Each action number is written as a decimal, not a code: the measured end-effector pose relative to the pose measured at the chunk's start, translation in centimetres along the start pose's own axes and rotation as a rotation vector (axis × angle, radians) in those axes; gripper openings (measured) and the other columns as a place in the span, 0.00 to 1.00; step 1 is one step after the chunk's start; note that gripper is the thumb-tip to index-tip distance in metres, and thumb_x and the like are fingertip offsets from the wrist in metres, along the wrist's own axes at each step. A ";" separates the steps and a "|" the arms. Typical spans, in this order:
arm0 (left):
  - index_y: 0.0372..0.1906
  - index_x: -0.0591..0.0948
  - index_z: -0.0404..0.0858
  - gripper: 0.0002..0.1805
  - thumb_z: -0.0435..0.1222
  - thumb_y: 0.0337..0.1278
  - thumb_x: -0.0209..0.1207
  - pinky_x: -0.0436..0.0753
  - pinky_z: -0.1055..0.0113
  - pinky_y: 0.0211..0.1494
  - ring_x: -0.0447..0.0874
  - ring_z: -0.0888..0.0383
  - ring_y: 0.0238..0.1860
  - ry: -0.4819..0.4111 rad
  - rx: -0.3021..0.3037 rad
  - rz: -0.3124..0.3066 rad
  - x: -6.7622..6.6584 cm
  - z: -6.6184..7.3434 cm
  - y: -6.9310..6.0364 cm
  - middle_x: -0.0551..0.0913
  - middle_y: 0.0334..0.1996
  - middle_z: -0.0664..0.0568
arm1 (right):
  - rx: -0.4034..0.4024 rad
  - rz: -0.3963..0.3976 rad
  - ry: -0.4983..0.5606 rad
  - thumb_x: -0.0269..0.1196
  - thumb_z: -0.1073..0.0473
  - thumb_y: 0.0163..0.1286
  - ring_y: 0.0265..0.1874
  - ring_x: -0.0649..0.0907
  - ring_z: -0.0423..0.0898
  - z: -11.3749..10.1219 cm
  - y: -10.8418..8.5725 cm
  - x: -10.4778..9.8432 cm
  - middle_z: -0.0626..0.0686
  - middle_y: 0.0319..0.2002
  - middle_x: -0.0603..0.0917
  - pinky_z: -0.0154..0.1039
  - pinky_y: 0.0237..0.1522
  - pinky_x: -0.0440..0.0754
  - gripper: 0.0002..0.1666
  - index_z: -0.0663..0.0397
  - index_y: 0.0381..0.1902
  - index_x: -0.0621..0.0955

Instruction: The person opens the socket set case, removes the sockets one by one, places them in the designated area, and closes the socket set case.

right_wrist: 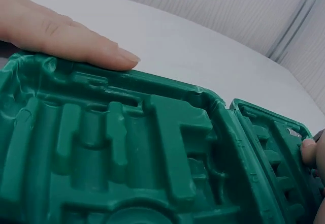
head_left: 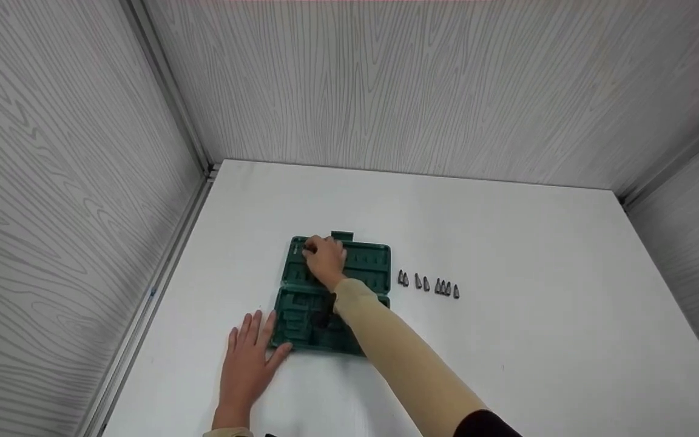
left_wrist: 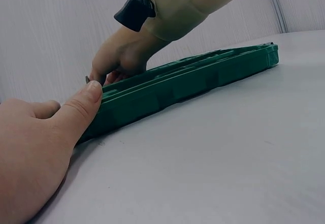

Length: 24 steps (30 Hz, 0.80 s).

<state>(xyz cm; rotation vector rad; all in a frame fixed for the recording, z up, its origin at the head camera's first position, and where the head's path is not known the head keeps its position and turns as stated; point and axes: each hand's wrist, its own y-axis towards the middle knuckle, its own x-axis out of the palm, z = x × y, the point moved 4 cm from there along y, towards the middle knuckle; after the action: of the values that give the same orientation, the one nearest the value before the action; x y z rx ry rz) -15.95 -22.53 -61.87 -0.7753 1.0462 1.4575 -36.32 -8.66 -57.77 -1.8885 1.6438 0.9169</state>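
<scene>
An open green plastic tool case [head_left: 366, 258] lies flat, its two moulded halves hinged across the middle. My right hand [head_left: 326, 258] reaches over the far half's left end and pinches a small dark metal bit [head_left: 309, 247], which the fingers mostly cover. A small silvery bit [head_left: 296, 249] sits in the far-left corner beside those fingertips. In the left wrist view, a tip of the pinched bit [left_wrist: 87, 80] shows by the right fingers. With fingers spread and straight, my left hand [head_left: 246, 364] rests at the near half's left edge; its thumb [left_wrist: 84, 102] touches the rim.
To the right of the case, several small pointed metal bits [head_left: 443, 287] stand or lie in a loose row on the white table [head_left: 537, 315]. Pale wood-grain panels [head_left: 386, 85] enclose the table at the back and sides. My right sleeve [head_left: 404, 352] crosses over the near half.
</scene>
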 end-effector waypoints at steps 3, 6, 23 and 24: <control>0.72 0.56 0.50 0.41 0.67 0.58 0.40 0.46 0.47 0.70 0.48 0.47 0.71 -0.003 0.001 -0.002 0.0 0.0 0.0 0.57 0.70 0.45 | -0.009 0.005 0.054 0.57 0.51 0.69 0.43 0.71 0.45 0.1 -0.1 -0.2 0.46 0.41 0.78 0.45 0.50 0.64 0.11 0.45 0.45 0.79; 0.72 0.57 0.50 0.41 0.66 0.58 0.41 0.47 0.47 0.69 0.49 0.47 0.71 -0.003 0.003 0.008 0.0 0.1 0.0 0.58 0.69 0.44 | -0.046 0.001 0.104 0.57 0.52 0.69 0.42 0.71 0.46 0.2 -0.2 -0.4 0.46 0.40 0.78 0.45 0.50 0.64 0.10 0.47 0.45 0.78; 0.72 0.56 0.51 0.41 0.66 0.57 0.43 0.45 0.48 0.70 0.47 0.47 0.71 -0.023 -0.018 0.004 0.2 -0.1 0.1 0.57 0.70 0.45 | -0.225 -0.003 0.390 0.57 0.59 0.69 0.39 0.75 0.42 1.0 -2.7 -2.7 0.49 0.40 0.78 0.37 0.42 0.75 0.11 0.59 0.45 0.78; 0.72 0.56 0.51 0.41 0.66 0.57 0.43 0.45 0.47 0.70 0.47 0.46 0.71 -0.023 -0.016 0.005 0.1 -0.1 0.1 0.57 0.70 0.45 | -0.231 -0.006 0.413 0.57 0.59 0.69 0.39 0.75 0.42 1.0 -2.9 -2.8 0.48 0.40 0.78 0.36 0.42 0.75 0.11 0.59 0.45 0.78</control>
<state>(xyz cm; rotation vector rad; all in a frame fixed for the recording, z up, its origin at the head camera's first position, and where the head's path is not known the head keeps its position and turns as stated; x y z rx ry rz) -16.12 -22.60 -61.97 -0.7663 1.0214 1.4776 -33.81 -5.60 -56.54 -2.3646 1.8223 0.7768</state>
